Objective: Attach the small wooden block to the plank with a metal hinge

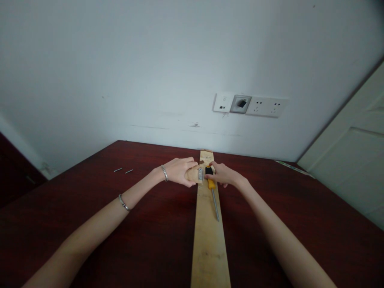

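Note:
My left hand [180, 171] is closed around a small light wood piece [192, 175] lying across a long wooden board [209, 248]. A small metal plate [201, 174], with what look like screw heads in it, sits at the right end of that piece. My right hand [225, 174] grips a screwdriver [211, 184] by its yellow and black handle, just right of the plate. Its shaft points back toward me over the board, and the tip is apart from the plate. Some fingers of both hands are hidden.
The board runs along a dark red tabletop [144, 232] up to the white wall. Two thin metal pins or screws [118, 169] lie at the left. Wall sockets [267, 107] are above the far edge, a pale door [354, 160] is on the right, and a flat strip [295, 169] lies near it.

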The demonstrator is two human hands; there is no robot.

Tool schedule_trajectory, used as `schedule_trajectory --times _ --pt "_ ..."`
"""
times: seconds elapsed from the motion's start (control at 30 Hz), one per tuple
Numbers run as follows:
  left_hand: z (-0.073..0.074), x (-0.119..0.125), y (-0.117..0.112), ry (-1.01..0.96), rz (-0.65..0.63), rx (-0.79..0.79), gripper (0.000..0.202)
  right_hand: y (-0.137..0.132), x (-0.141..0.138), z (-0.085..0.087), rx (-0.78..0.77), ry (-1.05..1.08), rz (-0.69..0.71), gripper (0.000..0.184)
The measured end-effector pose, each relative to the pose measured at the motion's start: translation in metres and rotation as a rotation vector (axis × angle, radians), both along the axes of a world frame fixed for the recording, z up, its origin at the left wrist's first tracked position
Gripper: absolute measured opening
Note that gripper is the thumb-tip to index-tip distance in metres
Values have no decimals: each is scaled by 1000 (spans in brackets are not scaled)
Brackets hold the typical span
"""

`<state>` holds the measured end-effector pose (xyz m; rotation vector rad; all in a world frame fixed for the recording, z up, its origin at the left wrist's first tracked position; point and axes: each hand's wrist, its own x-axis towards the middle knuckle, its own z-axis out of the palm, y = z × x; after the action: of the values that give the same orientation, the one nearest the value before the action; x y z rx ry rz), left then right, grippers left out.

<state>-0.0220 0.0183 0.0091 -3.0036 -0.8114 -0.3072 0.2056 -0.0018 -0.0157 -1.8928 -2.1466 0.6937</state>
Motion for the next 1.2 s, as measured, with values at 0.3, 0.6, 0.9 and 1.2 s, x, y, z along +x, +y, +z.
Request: schedule_trajectory --times 0.3,0.6,0.9,1.2 --pt "-3 -4 8 -28 -46 -54 61 -2 -7 21 344 335 83 26" --pt "0 -4 7 -77 -130 -108 63 -2 -8 19 0 651 183 26" --pt "3 -3 4 -45 -79 -88 59 -3 -6 17 -116 654 106 28" --pt "1 1 2 3 -65 -37 57 -7 -12 18 -110 590 87 18"
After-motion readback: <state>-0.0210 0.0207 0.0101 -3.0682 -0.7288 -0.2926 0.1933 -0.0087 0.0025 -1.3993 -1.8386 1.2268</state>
